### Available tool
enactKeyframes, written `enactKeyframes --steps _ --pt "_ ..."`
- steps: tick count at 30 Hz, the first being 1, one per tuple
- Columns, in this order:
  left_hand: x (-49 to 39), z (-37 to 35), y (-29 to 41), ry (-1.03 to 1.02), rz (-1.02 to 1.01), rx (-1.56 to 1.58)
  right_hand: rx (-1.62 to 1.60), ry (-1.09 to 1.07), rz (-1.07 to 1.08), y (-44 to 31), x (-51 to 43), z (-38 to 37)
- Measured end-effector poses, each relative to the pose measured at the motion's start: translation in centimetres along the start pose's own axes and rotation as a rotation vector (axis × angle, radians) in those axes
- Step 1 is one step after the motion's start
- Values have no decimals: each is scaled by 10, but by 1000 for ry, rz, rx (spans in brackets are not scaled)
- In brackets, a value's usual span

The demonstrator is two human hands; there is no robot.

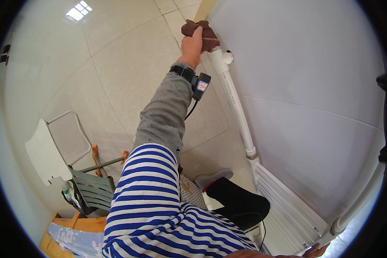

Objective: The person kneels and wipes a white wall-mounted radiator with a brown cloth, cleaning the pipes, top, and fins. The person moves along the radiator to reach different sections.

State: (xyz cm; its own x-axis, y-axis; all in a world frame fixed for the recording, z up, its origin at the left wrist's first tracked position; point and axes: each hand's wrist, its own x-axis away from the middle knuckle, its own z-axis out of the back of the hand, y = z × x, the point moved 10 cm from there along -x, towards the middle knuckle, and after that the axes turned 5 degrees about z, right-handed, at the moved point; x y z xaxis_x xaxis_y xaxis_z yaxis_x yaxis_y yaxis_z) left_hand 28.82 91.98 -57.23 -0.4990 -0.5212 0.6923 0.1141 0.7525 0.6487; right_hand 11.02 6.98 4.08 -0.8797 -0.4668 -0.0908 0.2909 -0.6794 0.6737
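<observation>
My left hand (192, 45) grips a brown cloth (209, 36) at the top of the view, with the thumb laid over it. The cloth is against the upper end of a white plastic pipe (233, 101), just beyond its tee fitting (219, 60). What the cloth covers there is hidden. A black device (201, 86) with a cable is strapped at my left wrist. At the lower right edge, a sliver of skin by the radiator's end seems to be my right hand (317, 251); its fingers are mostly cut off.
The pipe runs along a pale wall (296, 64) down to a white radiator (287, 206). A folding chair (93, 187) with a white panel (48, 153) stands at left on the tiled floor (122, 74). Below it is a wooden piece (95, 222) with floral fabric (74, 240).
</observation>
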Motion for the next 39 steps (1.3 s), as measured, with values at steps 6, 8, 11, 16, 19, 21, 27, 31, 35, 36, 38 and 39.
enactKeyframes --steps 6,8,11,16,19,21,27,31,35,36,38,39 --pt "-15 -22 -28 -297 235 338 145 111 113 -7 -1 9" --pt "-20 -30 -29 -365 229 472 172 93 111 -5 -2 10" --pt "-24 -33 -28 -366 202 562 210 69 107 -7 -3 14" --pt "-14 -27 -18 -127 7 599 352 27 138 -21 -5 18" --pt "-2 -11 -3 141 -173 456 621 -85 208 -32 -3 5" --pt "9 -3 15 217 -311 240 464 -155 112 -24 -2 0" --pt "52 -8 73 380 -816 -631 47 9 -25 -16 -4 14" --pt "76 -41 92 375 -1254 -1039 -47 17 -71 -12 -7 13" --pt "14 -39 92 167 -926 -1027 -490 120 -166 7 -12 6" --pt "-11 -33 89 101 -769 -964 -487 120 -160 9 -13 4" --pt "-48 -20 88 31 -651 -845 -477 118 -153 14 -14 1" --pt "-62 -14 79 -31 -632 -907 -442 122 -133 14 -13 2"
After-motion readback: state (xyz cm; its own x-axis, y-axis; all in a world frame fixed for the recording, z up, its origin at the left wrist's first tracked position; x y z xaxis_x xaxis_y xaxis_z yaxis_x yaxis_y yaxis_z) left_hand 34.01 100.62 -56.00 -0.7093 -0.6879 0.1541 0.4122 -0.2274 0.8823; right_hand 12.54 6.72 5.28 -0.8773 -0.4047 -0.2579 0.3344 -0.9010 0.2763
